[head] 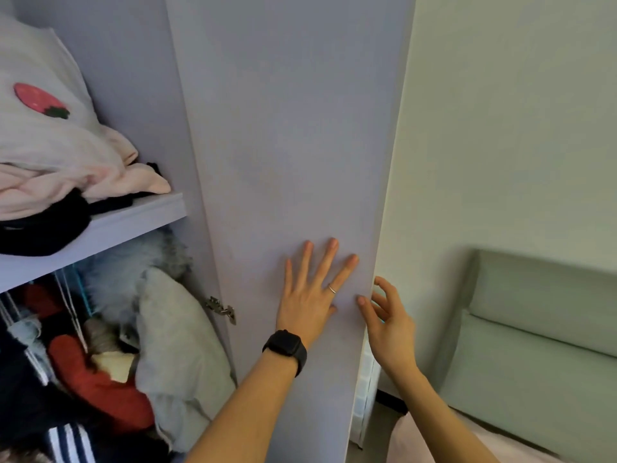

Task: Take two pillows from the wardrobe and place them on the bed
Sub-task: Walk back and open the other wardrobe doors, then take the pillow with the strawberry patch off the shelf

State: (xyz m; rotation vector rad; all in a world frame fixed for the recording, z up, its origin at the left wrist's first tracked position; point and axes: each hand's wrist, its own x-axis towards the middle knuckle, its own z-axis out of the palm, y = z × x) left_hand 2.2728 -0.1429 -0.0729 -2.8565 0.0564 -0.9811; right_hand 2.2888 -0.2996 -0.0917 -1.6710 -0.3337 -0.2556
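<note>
Fingers [329,259] of left hand [309,304] straight and spread, pressed flat on inner face of wardrobe door [283,145]; right hand [389,320] just beside it, thumb on that face, fingers curled round the door's free edge in a loose hold; neither holds a pillow. Left of both hands, low in the wardrobe, grey pillow [173,345] sits wedged against clothes [100,389]; up-left, strawberry-print bundle [43,105], possibly a pillow, on shelf [133,218]; bed [534,362] to the right. Risks, as judged: door swinging back onto a reaching arm once released; clothes dragged out with the wedged pillow.
</note>
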